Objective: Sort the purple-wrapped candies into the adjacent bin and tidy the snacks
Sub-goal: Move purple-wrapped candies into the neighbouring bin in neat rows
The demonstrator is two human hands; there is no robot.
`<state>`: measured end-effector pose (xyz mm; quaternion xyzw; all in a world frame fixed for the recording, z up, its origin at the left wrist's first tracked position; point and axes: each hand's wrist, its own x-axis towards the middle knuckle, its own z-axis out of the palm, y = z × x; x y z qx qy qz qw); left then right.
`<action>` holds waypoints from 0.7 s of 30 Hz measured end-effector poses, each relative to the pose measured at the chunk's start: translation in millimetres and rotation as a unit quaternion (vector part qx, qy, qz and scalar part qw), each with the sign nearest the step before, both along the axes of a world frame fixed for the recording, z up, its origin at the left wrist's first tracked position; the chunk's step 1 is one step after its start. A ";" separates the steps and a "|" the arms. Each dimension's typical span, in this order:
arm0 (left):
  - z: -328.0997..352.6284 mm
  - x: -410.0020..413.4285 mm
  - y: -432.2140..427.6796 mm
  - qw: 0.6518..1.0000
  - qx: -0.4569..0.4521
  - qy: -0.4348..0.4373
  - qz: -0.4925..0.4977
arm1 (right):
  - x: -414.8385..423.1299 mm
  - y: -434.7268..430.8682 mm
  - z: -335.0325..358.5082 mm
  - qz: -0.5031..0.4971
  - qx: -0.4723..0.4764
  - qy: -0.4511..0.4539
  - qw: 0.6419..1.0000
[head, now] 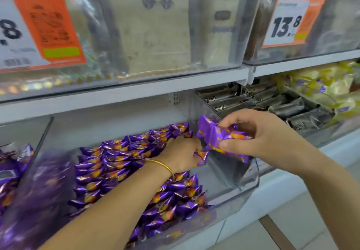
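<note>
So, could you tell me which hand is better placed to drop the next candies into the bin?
Right, probably. The right hand grips a bunch of purple candies over the right wall of the clear bin, while the left hand sits low on the pile and seems to pinch a single candy.

Left price tag (29,25) is running off the frame edge, only ".8" showing, small print blurring. Left hand (183,152) fingertips are hiding among purple candies (120,164); right hand (263,132) is covering pt of its candy bundle (212,138). Lower-left bin front (39,201) is smearing w/ blur.
</note>
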<state>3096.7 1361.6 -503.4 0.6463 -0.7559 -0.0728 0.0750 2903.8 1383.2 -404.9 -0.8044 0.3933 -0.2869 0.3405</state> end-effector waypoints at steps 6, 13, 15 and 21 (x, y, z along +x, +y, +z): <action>-1.7 7.2 -8.6 0.994 -0.057 0.078 0.042 | 16.0 -3.9 18.5 0.086 -0.103 0.283 0.950; -3.0 15.9 -10.6 0.980 -0.002 0.198 0.021 | 64.2 -32.5 -1.6 0.179 -0.056 0.508 0.841; -0.5 17.5 -10.3 0.976 0.008 0.219 0.012 | 72.1 -41.0 -10.7 0.191 -0.047 0.517 0.833; 2.8 19.6 -7.9 0.977 0.008 0.215 -0.005 | 79.8 -55.7 -39.0 0.195 -0.031 0.476 0.857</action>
